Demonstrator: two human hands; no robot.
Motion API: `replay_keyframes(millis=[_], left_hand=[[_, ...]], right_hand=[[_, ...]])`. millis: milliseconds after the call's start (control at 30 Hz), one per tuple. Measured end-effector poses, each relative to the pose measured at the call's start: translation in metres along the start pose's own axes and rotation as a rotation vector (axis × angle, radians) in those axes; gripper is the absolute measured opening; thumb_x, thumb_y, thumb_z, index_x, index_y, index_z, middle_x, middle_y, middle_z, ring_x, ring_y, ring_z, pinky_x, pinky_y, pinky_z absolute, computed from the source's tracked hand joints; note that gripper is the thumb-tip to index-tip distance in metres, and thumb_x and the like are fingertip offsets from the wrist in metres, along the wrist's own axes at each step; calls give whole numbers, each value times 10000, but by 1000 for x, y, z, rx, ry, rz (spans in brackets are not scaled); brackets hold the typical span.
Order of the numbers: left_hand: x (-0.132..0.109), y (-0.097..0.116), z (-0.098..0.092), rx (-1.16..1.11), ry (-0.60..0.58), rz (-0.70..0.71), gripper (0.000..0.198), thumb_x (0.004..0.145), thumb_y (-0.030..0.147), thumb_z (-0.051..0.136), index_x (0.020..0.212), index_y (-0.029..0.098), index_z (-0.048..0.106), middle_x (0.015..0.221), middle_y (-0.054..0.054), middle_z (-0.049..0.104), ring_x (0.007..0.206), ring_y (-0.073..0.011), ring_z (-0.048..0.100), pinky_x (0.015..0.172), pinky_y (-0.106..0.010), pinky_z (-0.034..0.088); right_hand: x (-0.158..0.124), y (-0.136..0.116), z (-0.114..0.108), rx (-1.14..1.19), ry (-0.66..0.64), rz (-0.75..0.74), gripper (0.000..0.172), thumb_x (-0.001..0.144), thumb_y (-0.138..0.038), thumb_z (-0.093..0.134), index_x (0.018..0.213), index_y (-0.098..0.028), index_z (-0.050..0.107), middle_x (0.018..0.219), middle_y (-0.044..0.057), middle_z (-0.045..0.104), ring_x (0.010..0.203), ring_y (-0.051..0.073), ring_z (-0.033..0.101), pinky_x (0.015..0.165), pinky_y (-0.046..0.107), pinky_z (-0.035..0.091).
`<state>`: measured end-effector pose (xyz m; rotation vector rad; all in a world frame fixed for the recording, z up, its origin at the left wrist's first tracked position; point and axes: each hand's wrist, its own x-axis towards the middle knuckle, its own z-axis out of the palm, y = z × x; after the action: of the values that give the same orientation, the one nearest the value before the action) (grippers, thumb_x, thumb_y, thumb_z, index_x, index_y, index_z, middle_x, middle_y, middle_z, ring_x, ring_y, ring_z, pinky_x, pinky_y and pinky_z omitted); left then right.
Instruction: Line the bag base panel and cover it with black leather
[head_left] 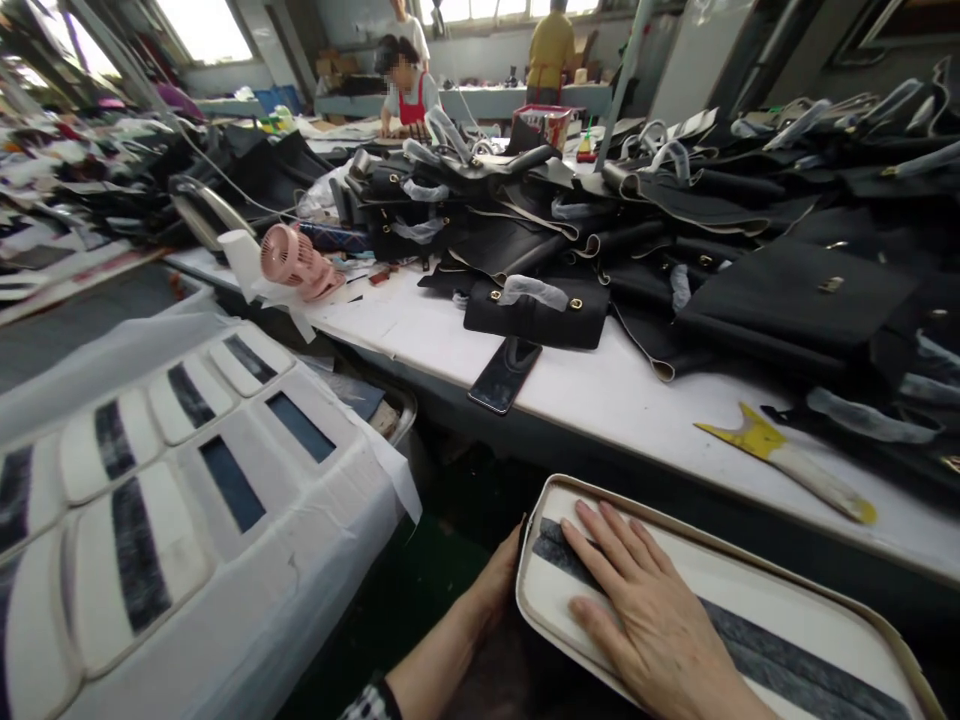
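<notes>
My right hand point(645, 600) lies flat on a long white panel point(810, 590) with rounded corners, a raised beige rim and a dark grey stripe along its middle. Its fingers are stretched out and slightly apart, pressing on the white face and the stripe. At the panel's left end, my left hand point(499, 575) is against the outer side of the rim. The panel's edge and shadow hide most of its fingers, so its grip cannot be made out. The panel sits low in front of me, below the worktable edge, and runs out toward the lower right.
On the white worktable point(600, 400) lie a phone point(506, 374), a yellow-tipped tool point(784, 460), a pink fan point(298, 262) and black leather bag pieces point(799, 300) with wrapped handles. Several striped white panels point(191, 545) rest on a cloth-covered stand at left. People work behind.
</notes>
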<state>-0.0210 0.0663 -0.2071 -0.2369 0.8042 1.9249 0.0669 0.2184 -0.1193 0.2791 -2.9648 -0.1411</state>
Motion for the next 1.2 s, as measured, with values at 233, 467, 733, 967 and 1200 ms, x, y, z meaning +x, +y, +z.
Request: replay_keyframes(millis=[233, 467, 733, 967, 1200], left_hand=[[-9, 7, 11, 81, 66, -40, 628, 843, 574, 625, 1309, 152, 608, 1184, -146, 696, 1185, -348, 589, 1094, -483, 363], [-11, 17, 7, 194, -2, 27, 720, 826, 691, 568, 1335, 182, 590, 1281, -136, 648, 1254, -323, 540, 1091, -434, 381], [-39, 62, 13, 715, 68, 290, 585, 763, 511, 747, 1203, 130, 683, 1132, -123, 717, 1082, -318, 629, 920, -358, 487], [-57, 80, 60, 1774, 219, 471, 310, 932, 324, 493, 729, 176, 676, 702, -73, 698, 614, -193, 617, 569, -288, 323], [-55, 78, 70, 2158, 224, 424, 283, 934, 206, 401, 701, 186, 560, 698, -113, 684, 673, -254, 673, 585, -318, 302]], right_hand=[[6, -1, -5, 69, -18, 33, 674, 901, -506, 581, 1483, -233, 382, 1583, 86, 271, 1412, 324, 323, 1129, 498, 274], [2, 0, 1, 88, 19, 54, 684, 895, -531, 580, 1486, -253, 375, 1577, 68, 292, 1411, 294, 318, 1148, 468, 204], [2, 0, 2, 135, 48, 83, 664, 874, -499, 606, 1465, -276, 402, 1563, 45, 325, 1407, 287, 322, 1144, 467, 206], [1, -3, 0, 202, 90, 120, 602, 869, -484, 620, 1415, -279, 468, 1531, 47, 385, 1394, 290, 348, 1143, 477, 251], [-1, -3, 0, 307, 116, 158, 575, 871, -561, 605, 1377, -305, 505, 1485, 19, 453, 1364, 287, 388, 1139, 471, 282]])
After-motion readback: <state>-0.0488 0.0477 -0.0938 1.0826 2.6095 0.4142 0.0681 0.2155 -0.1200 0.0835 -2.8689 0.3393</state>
